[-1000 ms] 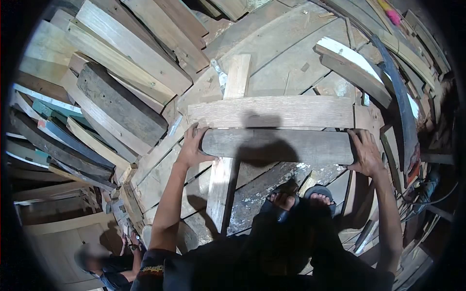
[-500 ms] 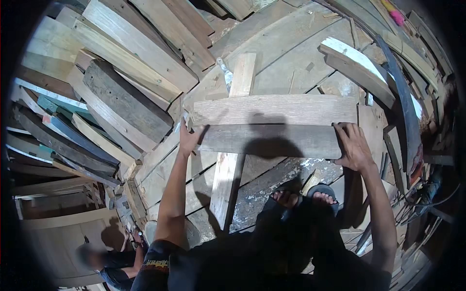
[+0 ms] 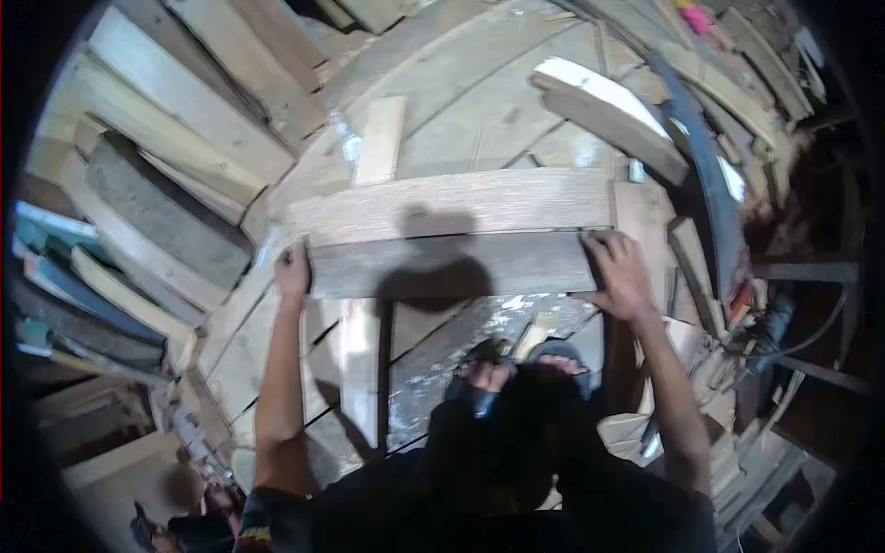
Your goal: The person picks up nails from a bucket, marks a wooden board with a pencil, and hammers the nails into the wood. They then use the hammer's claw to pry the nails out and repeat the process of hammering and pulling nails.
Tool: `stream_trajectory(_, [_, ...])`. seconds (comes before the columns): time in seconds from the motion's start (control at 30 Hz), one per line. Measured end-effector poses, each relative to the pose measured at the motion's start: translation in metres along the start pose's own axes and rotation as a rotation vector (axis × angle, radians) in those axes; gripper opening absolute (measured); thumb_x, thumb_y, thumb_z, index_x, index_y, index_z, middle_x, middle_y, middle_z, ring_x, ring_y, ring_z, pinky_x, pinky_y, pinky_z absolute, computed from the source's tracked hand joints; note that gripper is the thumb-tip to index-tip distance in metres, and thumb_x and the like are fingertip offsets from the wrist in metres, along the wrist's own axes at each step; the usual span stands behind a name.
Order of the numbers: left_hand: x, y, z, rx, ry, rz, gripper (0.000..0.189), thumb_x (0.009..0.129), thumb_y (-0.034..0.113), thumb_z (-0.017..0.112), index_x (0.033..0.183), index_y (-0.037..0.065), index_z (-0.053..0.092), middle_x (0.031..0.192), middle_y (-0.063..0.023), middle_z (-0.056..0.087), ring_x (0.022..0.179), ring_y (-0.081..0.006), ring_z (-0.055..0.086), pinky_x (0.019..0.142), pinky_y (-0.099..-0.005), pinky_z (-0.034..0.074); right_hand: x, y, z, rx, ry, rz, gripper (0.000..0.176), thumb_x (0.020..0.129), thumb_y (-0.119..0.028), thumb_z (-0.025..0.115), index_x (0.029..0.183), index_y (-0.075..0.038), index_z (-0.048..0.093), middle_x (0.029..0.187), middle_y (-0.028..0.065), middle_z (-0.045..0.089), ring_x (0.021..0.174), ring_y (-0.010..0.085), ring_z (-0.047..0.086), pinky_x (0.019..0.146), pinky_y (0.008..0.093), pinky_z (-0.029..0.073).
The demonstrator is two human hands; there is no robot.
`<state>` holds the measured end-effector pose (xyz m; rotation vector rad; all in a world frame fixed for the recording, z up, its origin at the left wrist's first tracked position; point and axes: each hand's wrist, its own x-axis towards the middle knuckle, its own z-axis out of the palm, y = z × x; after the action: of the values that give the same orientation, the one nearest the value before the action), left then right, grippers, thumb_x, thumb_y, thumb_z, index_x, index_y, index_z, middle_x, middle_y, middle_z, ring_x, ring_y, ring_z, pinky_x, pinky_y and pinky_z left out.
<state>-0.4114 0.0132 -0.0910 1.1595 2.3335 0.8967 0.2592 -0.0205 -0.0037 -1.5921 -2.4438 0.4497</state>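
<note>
A dark grey wooden plank (image 3: 355, 267) lies crosswise in front of me, its long edge against a paler plank (image 3: 516, 196). My left hand (image 3: 293, 270) is closed on the grey plank's left end. At the other end, my right hand (image 3: 623, 275) grips it, thumb on the near side and fingers on the far side. Under both planks runs a light piece of wood (image 3: 358, 364), sticking out at front and back. The shadow of my head falls over the middle of the planks.
Stacked boards (image 3: 184, 78) and curved dark timbers (image 3: 161, 212) fill the left. A white-topped wood block (image 3: 613, 115) and a long curved strip (image 3: 705, 184) lie right. My sandalled feet (image 3: 558, 355) are close below. Another person (image 3: 194, 516) is at the lower left.
The view has swung, so everything appears further left. My left hand, with thumb and fingers spread before, has closed on the plank's end. My right hand keeps its grip.
</note>
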Motion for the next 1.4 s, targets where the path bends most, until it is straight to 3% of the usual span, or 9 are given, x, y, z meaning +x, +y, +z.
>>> stream_trajectory(0.03, [-0.017,0.027,-0.004,-0.05,-0.005,0.074,0.043,0.105,0.041,0.071,0.103,-0.001,0.079,0.089,0.0017,0.068,0.081,-0.0097,0.057,0.074,-0.0278,0.048,-0.008,0.003,0.008,0.009,0.053,0.045,0.116,0.062,-0.043,0.099,0.158,-0.006,0.047,0.146,0.0185,0.053,0.139,0.0403,0.048,0.119,0.0526,0.037])
stream_trajectory(0.1, [-0.008,0.008,0.002,-0.082,0.026,0.073,0.041,0.105,0.041,0.072,0.087,0.004,0.072,0.076,0.0065,0.058,0.071,-0.0064,0.049,0.063,-0.0266,0.039,-0.019,-0.005,0.01,0.023,0.14,0.237,0.123,0.06,-0.048,0.1,0.16,-0.003,0.043,0.149,0.0189,0.051,0.138,0.0418,0.047,0.119,0.0538,0.037])
stream_trajectory(0.13, [-0.006,0.012,-0.004,0.014,-0.014,-0.005,0.047,0.104,0.035,0.07,0.115,-0.01,0.076,0.096,-0.0106,0.078,0.089,-0.0165,0.066,0.084,-0.0358,0.054,-0.025,-0.003,0.018,0.038,0.169,0.32,0.132,0.057,-0.05,0.101,0.161,0.0,0.038,0.152,0.0198,0.048,0.14,0.0432,0.045,0.119,0.0538,0.037])
stream_trajectory(0.17, [-0.014,0.019,-0.005,-0.042,-0.009,0.035,0.048,0.104,0.035,0.07,0.117,-0.011,0.076,0.098,-0.0121,0.079,0.09,-0.0163,0.067,0.084,-0.0352,0.054,-0.028,-0.003,0.022,0.024,0.151,0.358,0.138,0.054,-0.052,0.102,0.162,0.004,0.035,0.154,0.0229,0.046,0.14,0.0442,0.045,0.118,0.0546,0.036])
stream_trajectory(0.3, [0.0,0.004,-0.003,-0.046,-0.03,-0.04,0.044,0.103,0.036,0.072,0.085,-0.003,0.068,0.074,0.0001,0.059,0.073,-0.0134,0.051,0.069,-0.0351,0.047,-0.034,0.001,0.028,0.085,0.209,0.427,0.141,0.053,-0.055,0.103,0.16,0.008,0.035,0.153,0.0263,0.046,0.141,0.0451,0.043,0.119,0.0554,0.036])
stream_trajectory(0.5, [0.012,-0.018,0.007,0.02,0.068,0.048,0.047,0.101,0.037,0.075,0.119,-0.007,0.079,0.086,-0.0113,0.078,0.078,-0.0176,0.067,0.077,-0.0362,0.054,-0.032,0.006,0.029,0.159,0.165,0.45,0.139,0.053,-0.051,0.104,0.16,0.004,0.035,0.151,0.0239,0.047,0.142,0.0443,0.043,0.12,0.0538,0.035])
stream_trajectory(0.67, [0.013,-0.014,0.01,0.05,0.079,-0.02,0.049,0.1,0.04,0.073,0.113,-0.006,0.08,0.089,-0.017,0.08,0.082,-0.0221,0.072,0.082,-0.0393,0.055,-0.033,0.009,0.029,0.174,0.173,0.444,0.137,0.054,-0.052,0.104,0.16,0.003,0.036,0.151,0.0248,0.046,0.142,0.045,0.043,0.121,0.0548,0.034])
stream_trajectory(1.07, [-0.027,0.035,0.005,0.19,0.061,0.039,0.047,0.103,0.036,0.072,0.124,-0.006,0.077,0.097,-0.0213,0.081,0.084,-0.0245,0.072,0.082,-0.0402,0.056,-0.031,0.027,0.017,0.259,0.188,0.343,0.129,0.061,-0.043,0.103,0.16,0.004,0.035,0.153,0.0261,0.046,0.144,0.0453,0.044,0.117,0.0566,0.039])
stream_trajectory(1.4, [-0.019,-0.001,0.015,0.172,0.182,0.179,0.052,0.103,0.038,0.066,0.129,-0.006,0.074,0.101,-0.029,0.079,0.093,-0.0343,0.077,0.088,-0.0436,0.057,-0.02,0.032,0.008,0.299,0.142,0.322,0.127,0.058,-0.037,0.105,0.156,0.005,0.036,0.147,0.0299,0.051,0.14,0.0477,0.047,0.119,0.0533,0.038])
